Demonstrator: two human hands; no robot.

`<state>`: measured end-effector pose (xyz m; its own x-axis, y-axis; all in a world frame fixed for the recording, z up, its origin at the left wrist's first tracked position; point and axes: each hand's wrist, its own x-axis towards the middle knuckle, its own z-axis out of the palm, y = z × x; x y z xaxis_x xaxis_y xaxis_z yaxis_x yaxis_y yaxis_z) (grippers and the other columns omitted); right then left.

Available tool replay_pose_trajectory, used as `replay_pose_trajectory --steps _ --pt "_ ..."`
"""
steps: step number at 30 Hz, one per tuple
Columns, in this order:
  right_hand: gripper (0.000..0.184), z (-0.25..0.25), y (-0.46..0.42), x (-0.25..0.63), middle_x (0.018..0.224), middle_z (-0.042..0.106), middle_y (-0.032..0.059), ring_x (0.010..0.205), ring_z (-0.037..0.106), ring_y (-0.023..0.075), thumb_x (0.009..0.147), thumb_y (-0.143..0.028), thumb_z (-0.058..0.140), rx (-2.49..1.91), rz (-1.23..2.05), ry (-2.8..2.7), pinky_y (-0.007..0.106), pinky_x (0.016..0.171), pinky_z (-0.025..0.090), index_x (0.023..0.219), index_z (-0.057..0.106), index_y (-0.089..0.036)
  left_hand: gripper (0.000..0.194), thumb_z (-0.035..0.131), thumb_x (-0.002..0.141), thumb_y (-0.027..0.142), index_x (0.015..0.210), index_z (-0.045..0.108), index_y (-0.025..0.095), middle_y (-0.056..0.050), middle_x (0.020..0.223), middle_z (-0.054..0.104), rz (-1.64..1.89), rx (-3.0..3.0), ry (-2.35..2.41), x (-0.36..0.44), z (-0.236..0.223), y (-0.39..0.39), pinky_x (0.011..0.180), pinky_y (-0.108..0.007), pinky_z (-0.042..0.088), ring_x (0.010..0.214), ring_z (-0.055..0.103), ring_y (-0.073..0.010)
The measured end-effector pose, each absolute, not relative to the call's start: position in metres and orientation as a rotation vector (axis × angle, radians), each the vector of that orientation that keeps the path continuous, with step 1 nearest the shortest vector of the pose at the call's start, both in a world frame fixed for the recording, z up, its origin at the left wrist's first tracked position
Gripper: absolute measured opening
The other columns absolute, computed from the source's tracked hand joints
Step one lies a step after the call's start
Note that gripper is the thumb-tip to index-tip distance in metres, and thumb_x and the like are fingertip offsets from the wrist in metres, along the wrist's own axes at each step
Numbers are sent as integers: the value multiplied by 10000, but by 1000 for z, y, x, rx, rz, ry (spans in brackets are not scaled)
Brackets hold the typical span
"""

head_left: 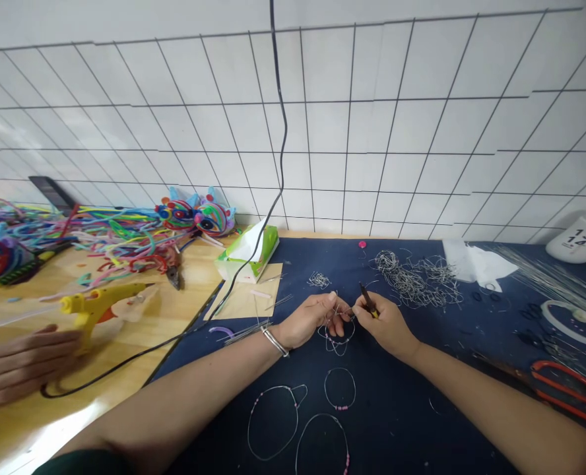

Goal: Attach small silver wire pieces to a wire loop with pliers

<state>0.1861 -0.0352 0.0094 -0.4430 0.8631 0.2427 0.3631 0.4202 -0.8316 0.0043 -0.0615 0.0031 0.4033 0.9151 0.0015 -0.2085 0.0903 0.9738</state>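
Observation:
My left hand (pixel 307 321), with a silver bangle at the wrist, pinches a thin wire loop with pink beads (pixel 336 344) that hangs below its fingers. Close beside it, my right hand (pixel 389 324) is closed around a slim tool with a black-and-yellow handle (pixel 369 301). Its working end meets the wire near my left fingertips, and most of its jaw or tip is hidden. On the dark blue cloth (pixel 396 409) below lie a wire ring with a side loop (pixel 248 422), a small beaded ring (pixel 325 389) and a larger beaded ring (pixel 297 443).
Tangled wire pieces (pixel 416 280) and a small wire pile (pixel 318 280) lie behind my hands. A tissue box (pixel 268 254) stands left of them. Red-handled scissors (pixel 565 379) and a white mug (pixel 577 241) are right. Another person's hand (pixel 26 363) is beside a yellow glue gun (pixel 92 307). A black cable (pixel 282 145) hangs across.

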Motion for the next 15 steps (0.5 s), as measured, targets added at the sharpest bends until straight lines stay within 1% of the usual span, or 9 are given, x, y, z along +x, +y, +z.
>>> replay_pose_trajectory --steps 8,15 --pt "96 9 -35 186 640 475 -35 594 434 88 777 -253 474 -1049 934 -1994 212 585 363 729 516 -182 459 348 856 477 887 587 86 -112 807 603 970 1168 779 5 5 -62 508 -240 427 565 584 -129" --pt "86 10 -35 186 638 474 -39 588 431 85 766 -245 480 -1050 935 -1998 207 576 361 728 522 -180 434 365 857 457 875 587 85 -111 814 602 971 1182 783 5 5 -63 504 -233 419 566 581 -126"
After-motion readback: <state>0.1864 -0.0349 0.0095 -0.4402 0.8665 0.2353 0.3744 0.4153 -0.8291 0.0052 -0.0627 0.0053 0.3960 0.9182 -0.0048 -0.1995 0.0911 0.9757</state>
